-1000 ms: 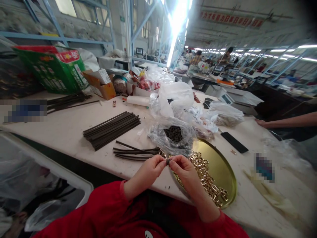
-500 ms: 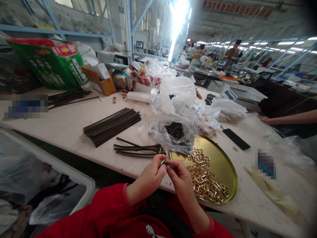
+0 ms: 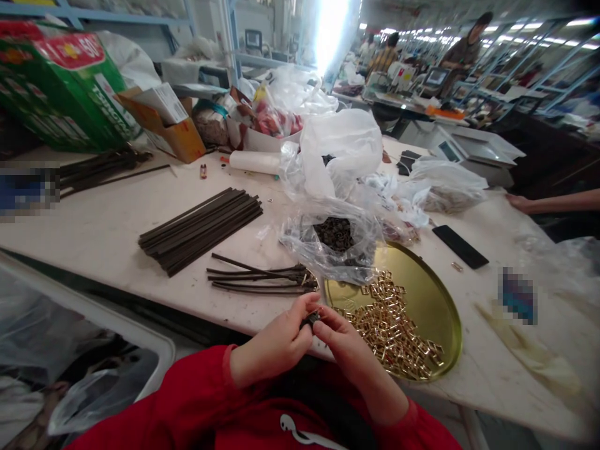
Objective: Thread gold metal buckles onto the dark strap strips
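My left hand [image 3: 276, 340] and my right hand [image 3: 340, 334] meet at the table's near edge, fingers pinched together on a small dark piece [image 3: 310, 319] with a glint of gold metal. Just right of them lies a round gold tray [image 3: 434, 294] holding several small gold buckles [image 3: 391, 325]. A few thin dark strips [image 3: 260, 280] lie just beyond my hands. Behind the tray, a clear plastic bag [image 3: 335, 240] holds small dark parts.
A bundle of dark strips [image 3: 199, 228] lies left of centre, more by a green box [image 3: 70, 81] and a cardboard box [image 3: 169, 125]. White bags [image 3: 337, 150], a black phone [image 3: 460, 246] and a scale [image 3: 473, 150] sit further back. Another person's hand [image 3: 520, 201] rests at the right.
My hands have dropped toward my body and the table's edge, still pinched together on the small piece. The view has tilted downward and slightly left.
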`<state>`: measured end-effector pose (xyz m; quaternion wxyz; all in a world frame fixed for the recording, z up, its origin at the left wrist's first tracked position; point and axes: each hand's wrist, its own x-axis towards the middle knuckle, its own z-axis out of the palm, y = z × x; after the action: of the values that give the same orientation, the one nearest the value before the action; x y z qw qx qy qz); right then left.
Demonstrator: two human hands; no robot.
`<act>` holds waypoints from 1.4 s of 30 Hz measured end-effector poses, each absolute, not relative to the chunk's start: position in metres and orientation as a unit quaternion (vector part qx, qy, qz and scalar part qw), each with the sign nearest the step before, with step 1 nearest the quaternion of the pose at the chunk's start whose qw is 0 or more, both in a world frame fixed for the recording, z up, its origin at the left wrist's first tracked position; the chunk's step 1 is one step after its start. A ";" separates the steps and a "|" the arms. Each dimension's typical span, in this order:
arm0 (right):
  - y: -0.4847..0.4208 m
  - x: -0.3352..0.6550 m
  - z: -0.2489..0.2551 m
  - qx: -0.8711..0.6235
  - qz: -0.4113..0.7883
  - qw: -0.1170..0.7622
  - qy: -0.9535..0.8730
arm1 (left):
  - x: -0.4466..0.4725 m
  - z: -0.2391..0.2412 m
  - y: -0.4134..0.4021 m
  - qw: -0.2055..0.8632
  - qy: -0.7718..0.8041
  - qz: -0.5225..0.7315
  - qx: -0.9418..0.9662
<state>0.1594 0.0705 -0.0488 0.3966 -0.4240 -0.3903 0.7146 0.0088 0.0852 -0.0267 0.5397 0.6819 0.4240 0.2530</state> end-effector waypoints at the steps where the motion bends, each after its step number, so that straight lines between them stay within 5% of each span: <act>1: 0.072 0.160 -0.049 -0.430 0.703 0.400 -0.402 | 0.008 -0.029 0.087 0.541 0.424 0.245 0.684; 15: 0.067 0.170 -0.046 -0.444 0.569 0.350 -0.597 | -0.001 -0.031 0.092 0.662 0.382 0.160 0.625; 25: 0.049 0.162 -0.041 -0.504 0.486 0.298 -0.649 | 0.002 -0.008 0.076 0.529 0.433 0.123 0.720; 32: 0.034 0.163 -0.038 -0.507 0.461 0.249 -0.685 | -0.004 -0.014 0.065 0.662 0.414 0.105 0.616; 42: 0.021 0.157 -0.053 -0.553 0.558 0.389 -0.482 | -0.016 -0.026 0.063 0.712 0.409 0.143 0.552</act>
<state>0.1566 0.0209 -0.0534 0.3888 -0.5526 -0.4822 0.5576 -0.0159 0.0626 -0.0260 0.7124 0.5523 0.4088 0.1425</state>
